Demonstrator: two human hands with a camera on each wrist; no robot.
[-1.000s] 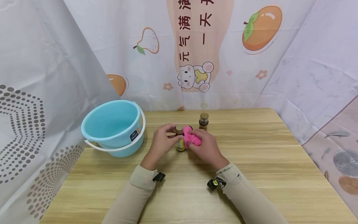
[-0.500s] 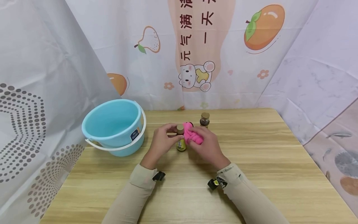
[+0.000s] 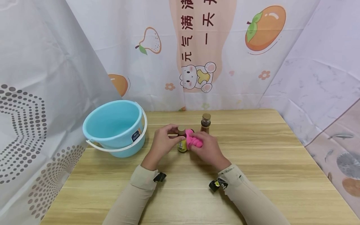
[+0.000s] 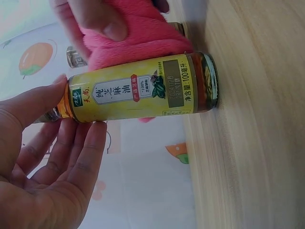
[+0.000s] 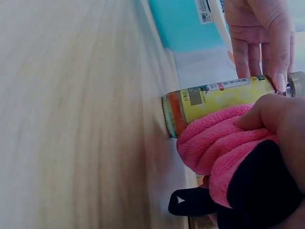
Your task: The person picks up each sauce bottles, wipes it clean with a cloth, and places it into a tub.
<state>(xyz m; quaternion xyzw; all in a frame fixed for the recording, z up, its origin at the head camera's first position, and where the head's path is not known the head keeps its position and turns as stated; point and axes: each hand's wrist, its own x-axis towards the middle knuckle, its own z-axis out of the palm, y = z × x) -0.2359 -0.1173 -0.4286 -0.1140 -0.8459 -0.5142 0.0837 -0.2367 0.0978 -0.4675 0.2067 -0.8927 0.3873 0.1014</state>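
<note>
A small sesame oil bottle (image 3: pixel 182 146) with a yellow label stands upright on the wooden table. My left hand (image 3: pixel 163 142) pinches it near the neck, thumb on one side and fingers on the other, as the left wrist view (image 4: pixel 52 157) shows. In my right hand (image 3: pixel 207 148) is a fuzzy pink cloth (image 3: pixel 193 141), bunched up and pressed against the bottle's right side. A black section (image 5: pixel 264 186) and a black loop (image 5: pixel 190 201) of the cloth hang free in the right wrist view. The cloth hides part of the bottle's side.
Behind my right hand stands a second bottle (image 3: pixel 206 122) with a gold-brown cap, its lower part hidden. A light blue bucket (image 3: pixel 112 142) with a white handle is at the left of the table (image 3: pixel 253 175). Printed curtains (image 3: pixel 157 72) hang behind the table.
My right hand and the cloth shift away along the bottle's side, then come back toward me. The left hand keeps its hold, and the bottle stays in nearly the same place.
</note>
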